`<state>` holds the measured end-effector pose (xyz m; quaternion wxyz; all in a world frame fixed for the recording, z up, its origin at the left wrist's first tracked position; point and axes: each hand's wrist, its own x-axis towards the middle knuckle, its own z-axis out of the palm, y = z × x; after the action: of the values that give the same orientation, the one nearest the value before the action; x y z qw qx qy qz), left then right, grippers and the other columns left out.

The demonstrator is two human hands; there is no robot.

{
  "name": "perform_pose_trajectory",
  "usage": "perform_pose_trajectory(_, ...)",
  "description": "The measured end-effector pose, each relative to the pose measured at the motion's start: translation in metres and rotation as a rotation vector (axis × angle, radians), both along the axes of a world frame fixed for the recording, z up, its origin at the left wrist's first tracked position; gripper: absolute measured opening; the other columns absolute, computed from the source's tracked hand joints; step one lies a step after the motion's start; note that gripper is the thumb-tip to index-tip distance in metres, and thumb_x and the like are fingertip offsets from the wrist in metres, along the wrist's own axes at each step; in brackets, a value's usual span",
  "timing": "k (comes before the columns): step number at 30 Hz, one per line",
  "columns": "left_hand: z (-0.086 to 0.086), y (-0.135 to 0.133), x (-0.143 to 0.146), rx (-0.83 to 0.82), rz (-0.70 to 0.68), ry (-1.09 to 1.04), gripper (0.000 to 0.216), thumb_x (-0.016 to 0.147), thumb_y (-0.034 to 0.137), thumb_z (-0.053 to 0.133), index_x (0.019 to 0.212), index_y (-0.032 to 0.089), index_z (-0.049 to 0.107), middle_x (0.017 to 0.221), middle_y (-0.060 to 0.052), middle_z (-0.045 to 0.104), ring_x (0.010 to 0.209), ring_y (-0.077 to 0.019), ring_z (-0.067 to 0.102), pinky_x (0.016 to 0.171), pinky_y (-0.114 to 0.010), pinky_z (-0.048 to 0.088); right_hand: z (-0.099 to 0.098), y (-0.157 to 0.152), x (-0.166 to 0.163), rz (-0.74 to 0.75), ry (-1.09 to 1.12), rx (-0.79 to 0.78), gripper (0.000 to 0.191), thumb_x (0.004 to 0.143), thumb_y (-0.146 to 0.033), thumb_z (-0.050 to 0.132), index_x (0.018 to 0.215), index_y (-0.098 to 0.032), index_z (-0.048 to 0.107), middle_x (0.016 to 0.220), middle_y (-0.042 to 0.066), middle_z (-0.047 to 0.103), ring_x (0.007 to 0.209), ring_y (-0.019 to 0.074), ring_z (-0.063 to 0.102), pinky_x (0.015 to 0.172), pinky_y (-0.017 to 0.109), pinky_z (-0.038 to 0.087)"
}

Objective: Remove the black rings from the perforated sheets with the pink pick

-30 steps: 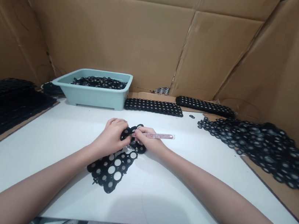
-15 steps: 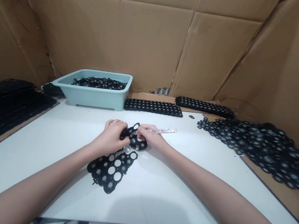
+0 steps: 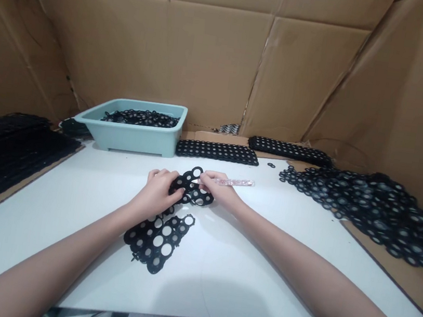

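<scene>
A black rubber sheet full of round holes (image 3: pixel 159 237) lies on the white table (image 3: pixel 219 270) in front of me. My left hand (image 3: pixel 157 193) is closed on the sheet's far end, which is lifted and bent upward. My right hand (image 3: pixel 218 191) pinches a thin pink pen-like tool (image 3: pixel 234 182), its tip against a ring at the raised end of the sheet.
A teal tub (image 3: pixel 137 129) with black scrap stands at the back left. Two perforated strips (image 3: pixel 218 151) lie behind my hands. A heap of loose black rings (image 3: pixel 370 204) covers the right side. Stacked black sheets (image 3: pixel 4 150) fill the left. Cardboard walls surround the table.
The sheet's far end has lifted and spread out more toward the back. My right hand and the pink tool have shifted slightly up and right.
</scene>
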<state>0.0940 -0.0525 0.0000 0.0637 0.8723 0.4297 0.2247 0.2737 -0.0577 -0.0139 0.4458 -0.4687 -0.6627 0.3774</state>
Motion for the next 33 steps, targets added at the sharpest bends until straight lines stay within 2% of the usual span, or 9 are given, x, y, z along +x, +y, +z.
perform_pose_trajectory(7, 0.0031, -0.0002, -0.0004, -0.015, 0.049, -0.015, 0.02, 0.077, 0.034, 0.042, 0.063, 0.019, 0.041, 0.059, 0.001, 0.044, 0.064, -0.0176, 0.046, 0.074, -0.036, 0.034, -0.0005, -0.0054, 0.0002, 0.031, -0.05, 0.045, 0.027, 0.078, -0.032, 0.039, 0.058, -0.016, 0.048, 0.057, -0.002, 0.047, 0.053, 0.0094, 0.041, 0.05, 0.021, 0.029)
perform_pose_trajectory(13, 0.0056, 0.0004, -0.0011, -0.075, 0.066, -0.026, 0.021, 0.079, 0.034, 0.04, 0.063, 0.02, 0.04, 0.059, 0.001, 0.047, 0.065, -0.0188, 0.048, 0.069, -0.034, 0.034, -0.0008, -0.0062, 0.0012, 0.078, -0.035, -0.012, 0.028, 0.079, -0.033, 0.04, 0.058, -0.016, 0.049, 0.058, -0.001, 0.049, 0.052, 0.0088, 0.042, 0.047, 0.02, 0.029)
perform_pose_trajectory(25, 0.0027, 0.0024, -0.0002, -0.055, 0.085, -0.005, 0.023, 0.082, 0.031, 0.034, 0.063, 0.02, 0.041, 0.06, -0.001, 0.048, 0.066, -0.0194, 0.05, 0.068, -0.034, 0.036, -0.0002, -0.0091, 0.0, 0.067, -0.036, -0.016, 0.028, 0.079, -0.032, 0.04, 0.057, -0.016, 0.048, 0.055, -0.002, 0.046, 0.049, 0.0079, 0.038, 0.045, 0.021, 0.026)
perform_pose_trajectory(33, 0.0011, 0.0021, -0.0005, -0.041, 0.071, 0.001, 0.022, 0.082, 0.031, 0.034, 0.066, 0.02, 0.044, 0.06, -0.001, 0.049, 0.068, -0.0195, 0.049, 0.071, -0.035, 0.035, -0.005, -0.0086, -0.0028, 0.074, -0.082, 0.004, 0.028, 0.08, -0.031, 0.039, 0.059, -0.016, 0.049, 0.059, -0.001, 0.05, 0.055, 0.0096, 0.044, 0.049, 0.021, 0.031)
